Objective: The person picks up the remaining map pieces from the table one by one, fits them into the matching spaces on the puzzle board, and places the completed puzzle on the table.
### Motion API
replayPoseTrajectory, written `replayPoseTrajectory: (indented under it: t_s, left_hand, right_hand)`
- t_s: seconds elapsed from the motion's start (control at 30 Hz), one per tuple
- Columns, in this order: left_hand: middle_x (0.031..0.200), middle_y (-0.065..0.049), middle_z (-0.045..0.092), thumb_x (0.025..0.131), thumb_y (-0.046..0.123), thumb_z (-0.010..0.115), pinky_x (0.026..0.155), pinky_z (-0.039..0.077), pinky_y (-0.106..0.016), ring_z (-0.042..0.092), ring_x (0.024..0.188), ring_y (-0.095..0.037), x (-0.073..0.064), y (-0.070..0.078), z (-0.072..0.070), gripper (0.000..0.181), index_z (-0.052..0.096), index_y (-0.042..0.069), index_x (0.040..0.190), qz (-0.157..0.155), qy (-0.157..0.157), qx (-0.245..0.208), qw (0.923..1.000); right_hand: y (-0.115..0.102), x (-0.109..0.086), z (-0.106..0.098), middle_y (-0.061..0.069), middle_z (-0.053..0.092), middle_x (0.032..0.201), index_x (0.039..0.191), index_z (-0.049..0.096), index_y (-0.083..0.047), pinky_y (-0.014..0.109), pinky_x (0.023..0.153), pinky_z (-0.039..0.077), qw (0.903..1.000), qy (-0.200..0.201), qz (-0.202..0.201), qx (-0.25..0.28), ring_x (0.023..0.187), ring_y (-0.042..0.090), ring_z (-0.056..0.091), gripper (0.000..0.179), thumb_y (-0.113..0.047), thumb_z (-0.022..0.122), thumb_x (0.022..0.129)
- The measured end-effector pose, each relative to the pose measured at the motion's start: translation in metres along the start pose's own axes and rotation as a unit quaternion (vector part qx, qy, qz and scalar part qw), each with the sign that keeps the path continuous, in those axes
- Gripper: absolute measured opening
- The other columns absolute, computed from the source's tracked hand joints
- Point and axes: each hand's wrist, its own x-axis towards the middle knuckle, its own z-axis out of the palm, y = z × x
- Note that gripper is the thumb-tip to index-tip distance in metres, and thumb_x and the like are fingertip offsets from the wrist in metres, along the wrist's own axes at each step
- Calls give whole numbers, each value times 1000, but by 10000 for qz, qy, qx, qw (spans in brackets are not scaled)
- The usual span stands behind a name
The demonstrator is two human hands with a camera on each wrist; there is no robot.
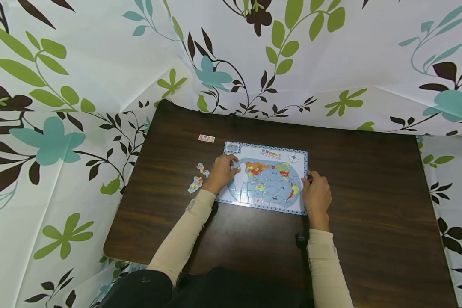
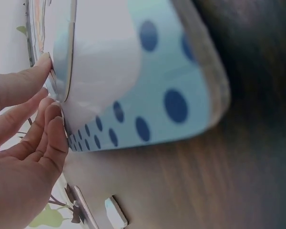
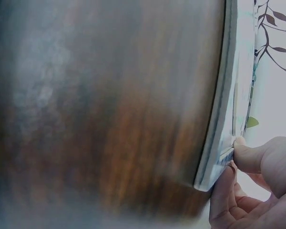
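A world-map jigsaw puzzle board (image 1: 267, 209) with a blue dotted border lies on the brown table. My left hand (image 1: 222, 173) is over the board's left side, thumb and fingertips at a light-blue puzzle piece (image 2: 63, 52) by the map's curved left edge. In the left wrist view, the other fingers bend down near the dotted border. My right hand (image 1: 317, 192) grips the board's right edge, thumb on top and fingers against the side. Two loose colourful pieces, a larger one (image 1: 195, 184) and a smaller one (image 1: 202, 169), lie left of the board.
A small printed label piece (image 1: 206, 138) lies beyond the loose pieces, near the table's back. The dark wooden table (image 1: 377, 214) extends widely to the right. Leaf-patterned cloth (image 1: 119, 55) hangs behind and beside it.
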Motion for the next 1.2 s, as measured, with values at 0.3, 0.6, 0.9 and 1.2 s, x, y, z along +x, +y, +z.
replayPoseTrajectory:
  t_s: [0.3, 0.6, 0.9, 1.2]
  left_hand:
    - [94, -10, 65, 85, 12, 80, 76, 52, -37, 60, 86, -23, -2, -2, 1, 26, 74, 4, 109, 6, 202, -324, 9993]
    - [86, -9, 66, 85, 6, 79, 72, 52, -35, 61, 78, -19, -4, 0, 2, 24, 74, -1, 107, 131, 360, -419, 9984]
    - [99, -13, 62, 91, 13, 75, 76, 51, -35, 58, 88, -23, -13, -22, -35, 31, 68, -2, 118, -9, 613, -526, 9967]
    - [138, -29, 50, 90, 32, 76, 106, 43, -54, 45, 129, -45, -29, -67, -78, 62, 56, -7, 134, -666, 312, 273, 9969]
  right_hand:
    - [1, 0, 1, 21, 59, 114, 139, 57, -12, 55, 78, 46, 10000, 8, -17, -47, 95, 39, 58, 40, -28, 57, 103]
    - [1, 0, 1, 21, 59, 114, 140, 56, -12, 54, 78, 46, 10000, -24, -23, -88, 94, 38, 57, 41, -29, 56, 103]
    - [1, -1, 0, 21, 59, 115, 140, 56, -11, 54, 77, 46, 10000, -62, 21, -72, 94, 39, 58, 42, -29, 57, 103]
    - [1, -1, 0, 22, 59, 117, 140, 56, -10, 55, 79, 46, 10000, -41, -35, 6, 96, 39, 57, 41, -28, 58, 102]
